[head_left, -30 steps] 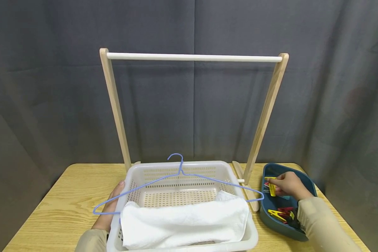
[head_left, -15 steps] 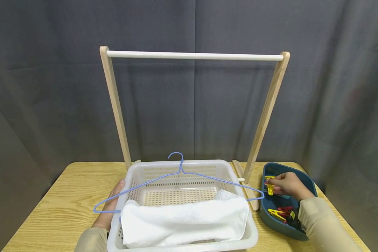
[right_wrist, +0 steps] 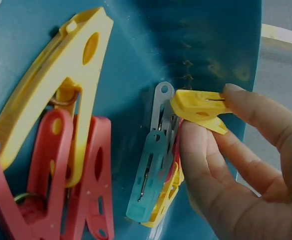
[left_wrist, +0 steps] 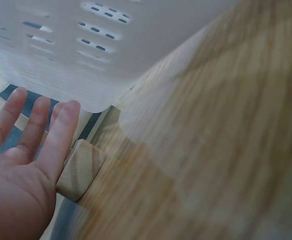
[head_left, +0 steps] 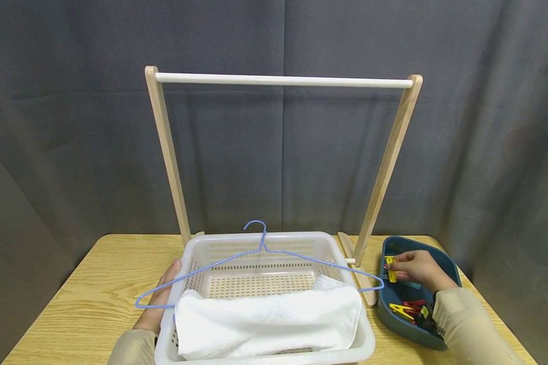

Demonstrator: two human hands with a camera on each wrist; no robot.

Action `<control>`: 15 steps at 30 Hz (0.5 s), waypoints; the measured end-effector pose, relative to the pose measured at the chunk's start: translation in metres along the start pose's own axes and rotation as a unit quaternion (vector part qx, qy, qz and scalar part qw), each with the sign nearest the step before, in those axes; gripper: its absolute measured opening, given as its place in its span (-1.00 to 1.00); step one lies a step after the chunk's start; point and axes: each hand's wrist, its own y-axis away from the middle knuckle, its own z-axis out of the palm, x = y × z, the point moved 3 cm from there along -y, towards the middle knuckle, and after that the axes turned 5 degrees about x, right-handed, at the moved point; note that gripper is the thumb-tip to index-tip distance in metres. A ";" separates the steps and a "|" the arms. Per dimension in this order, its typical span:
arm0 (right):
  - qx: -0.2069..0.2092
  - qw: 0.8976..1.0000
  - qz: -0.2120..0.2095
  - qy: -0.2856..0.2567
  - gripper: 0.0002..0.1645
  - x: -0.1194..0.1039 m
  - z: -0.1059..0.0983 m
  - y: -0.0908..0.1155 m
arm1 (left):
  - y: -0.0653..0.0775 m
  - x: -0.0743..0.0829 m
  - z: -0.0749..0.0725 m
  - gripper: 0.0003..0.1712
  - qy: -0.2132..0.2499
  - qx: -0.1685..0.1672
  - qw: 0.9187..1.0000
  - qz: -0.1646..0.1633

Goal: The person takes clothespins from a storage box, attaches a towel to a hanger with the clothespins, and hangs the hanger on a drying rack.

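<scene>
A yellow clothespin (head_left: 390,276) is pinched between thumb and fingers of my right hand (head_left: 421,268), inside the dark blue bin (head_left: 411,330) on the right. In the right wrist view, a teal clothespin (right_wrist: 146,175) and a grey clothespin (right_wrist: 161,102) lie just below the fingers. My left hand (head_left: 154,316) rests along the left side of the white plastic basket (head_left: 165,337). Its fingers are extended in the left wrist view, near the basket wall (left_wrist: 61,70). Across the basket lie a blue clothes hanger (head_left: 262,245) and a white towel (head_left: 269,327).
A wooden rack with a white bar (head_left: 283,80) stands behind the basket. Larger yellow clips (right_wrist: 81,60) and red clips (right_wrist: 43,200) lie in the same bin. The wooden table (head_left: 96,284) extends to the left; a grey curtain (head_left: 219,162) hangs behind.
The yellow clothespin has turned slightly in my right fingers, still inside the bin. My left hand, the basket, towel and hanger stay put; the head view has tilted a little.
</scene>
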 end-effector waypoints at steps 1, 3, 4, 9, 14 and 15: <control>0.002 1.000 -0.002 -0.007 -0.39 0.000 0.000 0.000 | 0.000 0.000 0.000 -0.51 0.003 0.000 1.000 0.003; 0.007 1.000 -0.007 -0.015 -0.39 0.000 0.001 0.000 | 0.000 0.000 0.000 -0.57 0.004 -0.009 1.000 0.010; 0.009 1.000 -0.009 -0.019 -0.38 -0.001 0.001 0.000 | 0.000 -0.001 0.000 -0.58 0.004 -0.009 1.000 0.011; 0.026 1.000 -0.002 -0.012 -0.33 -0.004 0.001 0.003 | 0.000 0.001 0.000 -0.43 -0.016 -0.001 1.000 0.007; 0.049 0.999 0.008 -0.006 -0.28 -0.005 0.001 0.007 | -0.001 0.002 0.000 -0.19 -0.039 -0.004 0.999 0.002; 0.055 0.998 0.011 -0.005 -0.27 -0.005 0.001 0.007 | -0.001 0.002 -0.001 -0.19 -0.040 -0.006 0.999 0.001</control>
